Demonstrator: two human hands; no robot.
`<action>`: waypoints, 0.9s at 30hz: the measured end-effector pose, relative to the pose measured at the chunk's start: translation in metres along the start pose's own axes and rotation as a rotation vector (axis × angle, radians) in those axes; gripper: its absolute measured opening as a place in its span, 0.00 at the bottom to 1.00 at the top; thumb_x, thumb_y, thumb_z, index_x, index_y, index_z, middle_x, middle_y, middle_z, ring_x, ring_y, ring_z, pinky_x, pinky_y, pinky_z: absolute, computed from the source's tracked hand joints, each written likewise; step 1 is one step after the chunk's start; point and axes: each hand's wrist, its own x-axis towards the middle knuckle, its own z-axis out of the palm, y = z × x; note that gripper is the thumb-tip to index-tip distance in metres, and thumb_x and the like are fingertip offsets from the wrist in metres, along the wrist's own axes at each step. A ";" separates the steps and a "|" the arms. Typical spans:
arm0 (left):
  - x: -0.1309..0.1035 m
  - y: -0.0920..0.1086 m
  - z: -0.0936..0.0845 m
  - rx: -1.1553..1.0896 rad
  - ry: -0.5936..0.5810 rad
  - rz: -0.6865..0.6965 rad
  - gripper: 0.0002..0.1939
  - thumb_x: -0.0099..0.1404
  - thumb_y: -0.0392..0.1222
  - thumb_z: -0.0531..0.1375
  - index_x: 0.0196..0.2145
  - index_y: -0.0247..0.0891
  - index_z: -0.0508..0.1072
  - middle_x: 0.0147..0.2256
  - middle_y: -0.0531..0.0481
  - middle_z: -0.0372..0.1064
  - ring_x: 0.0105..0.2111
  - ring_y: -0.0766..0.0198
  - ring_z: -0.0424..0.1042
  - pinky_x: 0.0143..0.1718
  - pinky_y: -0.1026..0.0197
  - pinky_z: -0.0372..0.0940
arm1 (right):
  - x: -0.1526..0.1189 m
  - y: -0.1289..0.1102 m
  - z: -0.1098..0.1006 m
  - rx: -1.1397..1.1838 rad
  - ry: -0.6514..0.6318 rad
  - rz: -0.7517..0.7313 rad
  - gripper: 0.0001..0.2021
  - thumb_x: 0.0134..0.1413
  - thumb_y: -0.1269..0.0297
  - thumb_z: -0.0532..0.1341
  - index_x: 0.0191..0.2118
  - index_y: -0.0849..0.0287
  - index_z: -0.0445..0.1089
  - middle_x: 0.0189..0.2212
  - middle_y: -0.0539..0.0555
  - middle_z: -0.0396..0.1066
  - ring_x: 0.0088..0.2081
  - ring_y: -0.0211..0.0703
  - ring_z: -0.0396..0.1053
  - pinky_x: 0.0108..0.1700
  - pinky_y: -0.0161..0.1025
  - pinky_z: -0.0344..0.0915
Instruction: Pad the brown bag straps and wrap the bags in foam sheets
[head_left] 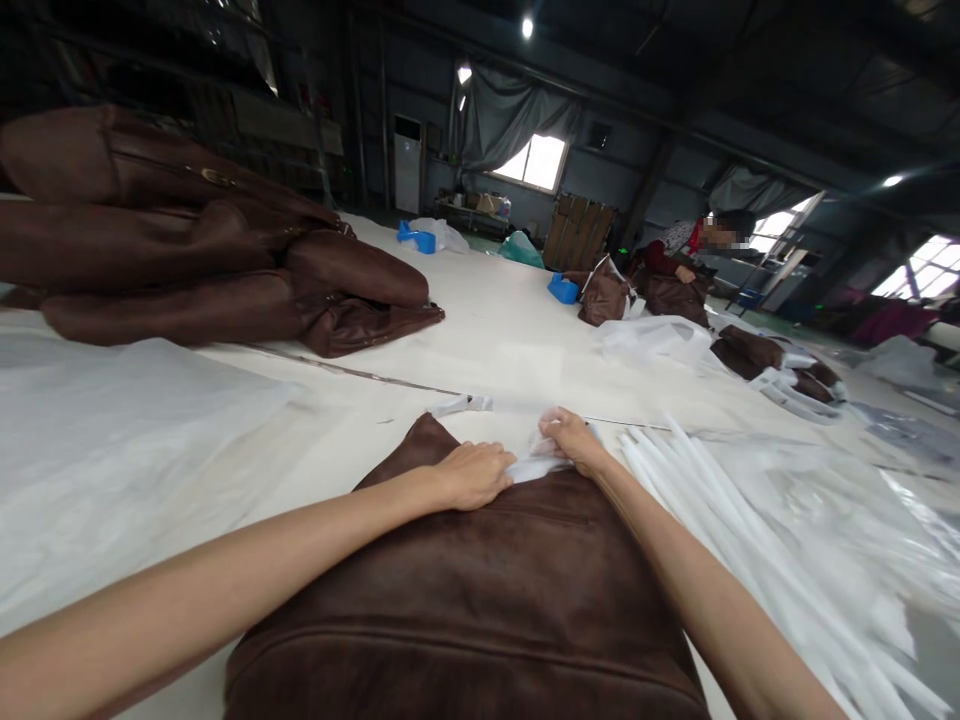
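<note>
A large dark brown leather-like bag (pixel 480 590) lies on the pale table in front of me, its narrower end pointing away. My left hand (pixel 476 473) rests on its far edge, fingers closed on a thin whitish translucent wrap (pixel 536 466). Just right of it, my right hand (pixel 571 438) pinches the same wrap, a little above the bag's edge. Behind the bag's far left corner lies a white strip (pixel 457 404).
Several brown bags (pixel 225 240) are piled at the left beside clear plastic sheets (pixel 127 440). White strips (pixel 742 540) and plastic lie right. Across the table (pixel 502 330), a person (pixel 679 255) handles a brown bag near blue tape dispensers (pixel 562 288).
</note>
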 end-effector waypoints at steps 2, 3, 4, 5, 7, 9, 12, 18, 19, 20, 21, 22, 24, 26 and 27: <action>0.002 -0.003 0.000 -0.007 -0.027 0.034 0.14 0.69 0.42 0.48 0.44 0.38 0.71 0.43 0.40 0.71 0.41 0.51 0.72 0.44 0.51 0.66 | 0.008 0.002 0.003 -0.001 0.044 0.015 0.02 0.52 0.65 0.59 0.31 0.56 0.65 0.19 0.44 0.65 0.21 0.36 0.65 0.24 0.33 0.62; 0.002 -0.004 -0.001 -0.011 -0.040 0.051 0.14 0.69 0.42 0.48 0.43 0.38 0.71 0.43 0.40 0.71 0.41 0.52 0.72 0.43 0.52 0.66 | 0.013 0.003 0.004 0.001 0.068 0.024 0.02 0.54 0.66 0.59 0.31 0.57 0.65 0.19 0.44 0.63 0.21 0.35 0.64 0.24 0.32 0.61; 0.002 -0.004 -0.002 -0.017 -0.051 0.067 0.13 0.69 0.42 0.48 0.42 0.38 0.71 0.42 0.41 0.71 0.41 0.52 0.72 0.43 0.52 0.66 | 0.018 0.003 0.005 0.002 0.092 0.029 0.03 0.55 0.66 0.60 0.32 0.58 0.66 0.20 0.44 0.63 0.21 0.34 0.64 0.24 0.32 0.61; 0.001 -0.004 -0.002 -0.024 -0.059 0.083 0.13 0.70 0.42 0.48 0.41 0.38 0.71 0.42 0.41 0.71 0.40 0.53 0.72 0.43 0.52 0.66 | 0.023 0.002 0.006 0.005 0.114 0.034 0.04 0.57 0.65 0.60 0.33 0.60 0.66 0.21 0.44 0.63 0.21 0.34 0.63 0.24 0.31 0.62; -0.001 -0.003 -0.002 -0.043 -0.065 0.108 0.12 0.70 0.42 0.48 0.39 0.39 0.71 0.41 0.43 0.71 0.40 0.54 0.72 0.44 0.54 0.66 | 0.033 -0.001 0.007 0.012 0.152 0.041 0.07 0.61 0.62 0.60 0.36 0.61 0.67 0.24 0.46 0.65 0.23 0.33 0.64 0.26 0.32 0.64; -0.001 -0.003 -0.002 -0.070 -0.061 0.125 0.12 0.69 0.42 0.49 0.37 0.40 0.71 0.40 0.45 0.71 0.40 0.55 0.72 0.44 0.56 0.66 | 0.040 -0.006 0.008 0.011 0.183 0.042 0.09 0.63 0.60 0.59 0.39 0.62 0.67 0.27 0.47 0.67 0.24 0.33 0.65 0.27 0.33 0.66; 0.002 -0.010 -0.003 -0.129 -0.051 0.124 0.12 0.70 0.44 0.50 0.36 0.39 0.71 0.38 0.46 0.73 0.37 0.58 0.73 0.41 0.60 0.66 | 0.043 -0.016 0.005 -0.025 0.216 0.039 0.09 0.63 0.60 0.59 0.41 0.63 0.68 0.30 0.49 0.69 0.27 0.34 0.67 0.29 0.34 0.67; 0.017 -0.028 -0.004 -0.191 0.001 -0.044 0.11 0.70 0.44 0.55 0.35 0.36 0.72 0.32 0.48 0.73 0.34 0.59 0.73 0.38 0.58 0.67 | 0.005 -0.035 -0.026 -0.186 0.166 0.052 0.10 0.54 0.68 0.62 0.43 0.62 0.70 0.36 0.56 0.75 0.40 0.45 0.72 0.44 0.44 0.68; 0.017 -0.028 -0.004 -0.192 0.012 -0.074 0.11 0.69 0.45 0.56 0.35 0.35 0.73 0.33 0.48 0.72 0.34 0.60 0.72 0.38 0.57 0.68 | -0.010 -0.037 -0.034 -0.215 0.157 0.038 0.12 0.52 0.68 0.63 0.44 0.62 0.71 0.39 0.57 0.75 0.43 0.47 0.72 0.48 0.46 0.67; 0.017 -0.028 -0.004 -0.193 0.029 -0.099 0.12 0.69 0.46 0.57 0.36 0.34 0.73 0.34 0.48 0.72 0.34 0.61 0.72 0.39 0.55 0.69 | -0.028 -0.039 -0.041 -0.241 0.142 0.020 0.12 0.51 0.68 0.63 0.44 0.62 0.72 0.41 0.58 0.76 0.46 0.49 0.72 0.52 0.47 0.65; 0.015 -0.027 -0.006 -0.195 0.054 -0.121 0.13 0.69 0.47 0.58 0.38 0.33 0.73 0.36 0.48 0.72 0.36 0.61 0.72 0.40 0.54 0.70 | -0.049 -0.041 -0.048 -0.261 0.119 0.001 0.12 0.51 0.68 0.63 0.43 0.61 0.73 0.43 0.58 0.76 0.48 0.50 0.71 0.55 0.48 0.62; 0.012 -0.026 -0.009 -0.198 0.086 -0.137 0.13 0.69 0.48 0.58 0.40 0.33 0.72 0.39 0.47 0.72 0.38 0.61 0.73 0.42 0.53 0.70 | -0.073 -0.042 -0.055 -0.279 0.090 -0.026 0.11 0.51 0.66 0.63 0.42 0.60 0.74 0.44 0.57 0.76 0.49 0.51 0.71 0.57 0.49 0.61; 0.003 -0.026 -0.023 -0.215 0.152 -0.150 0.13 0.68 0.47 0.60 0.43 0.33 0.72 0.43 0.46 0.71 0.42 0.58 0.73 0.46 0.49 0.70 | -0.127 -0.041 -0.069 -0.312 0.031 -0.076 0.10 0.53 0.62 0.63 0.41 0.56 0.76 0.45 0.55 0.77 0.51 0.53 0.71 0.59 0.49 0.60; -0.012 -0.026 -0.045 -0.256 0.211 -0.139 0.12 0.68 0.43 0.60 0.45 0.33 0.72 0.46 0.45 0.72 0.46 0.57 0.72 0.50 0.48 0.68 | -0.184 -0.034 -0.081 -0.377 0.014 -0.128 0.15 0.57 0.54 0.60 0.46 0.52 0.75 0.50 0.53 0.75 0.54 0.54 0.69 0.58 0.49 0.62; -0.022 -0.025 -0.057 -0.284 0.237 -0.130 0.11 0.68 0.40 0.59 0.46 0.33 0.72 0.46 0.45 0.73 0.47 0.57 0.72 0.52 0.49 0.67 | -0.211 -0.029 -0.086 -0.400 0.039 -0.105 0.16 0.58 0.50 0.59 0.47 0.51 0.75 0.51 0.53 0.74 0.55 0.54 0.69 0.58 0.49 0.63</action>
